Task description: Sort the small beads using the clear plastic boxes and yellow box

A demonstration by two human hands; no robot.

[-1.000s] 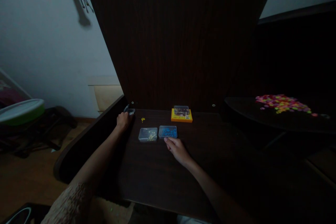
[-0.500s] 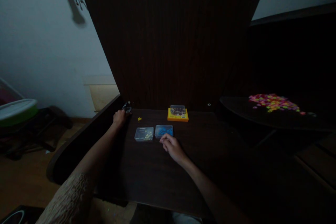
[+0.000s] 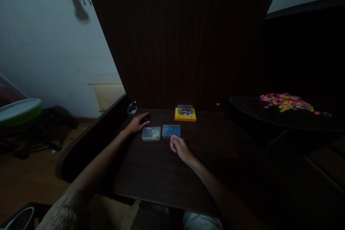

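My left hand [image 3: 137, 123] rests on the dark table, fingers stretched out and thumb apart, where the small yellow pieces lay; they are mostly hidden by it. Just in front of it lies a clear plastic box [image 3: 151, 134] with pale yellow pieces gathered at its right side. Beside that is another clear box [image 3: 171, 130] with blue pieces inside. My right hand [image 3: 180, 147] is closed at the near edge of the blue box, its fingers curled; whatever they hold, if anything, is hidden. At the back left corner sits a small clear container [image 3: 132, 109].
A yellow box [image 3: 185, 116] stands at the back with a clear case [image 3: 185, 109] of small pieces on top. Bright multicoloured pieces [image 3: 287, 102] are heaped on a dark shelf at right. A raised side panel [image 3: 88, 140] bounds the table's left.
My left hand has left the small container at the back corner and moved right, over the yellow pieces. My right hand's fingers have curled tighter. The view has shifted slightly.
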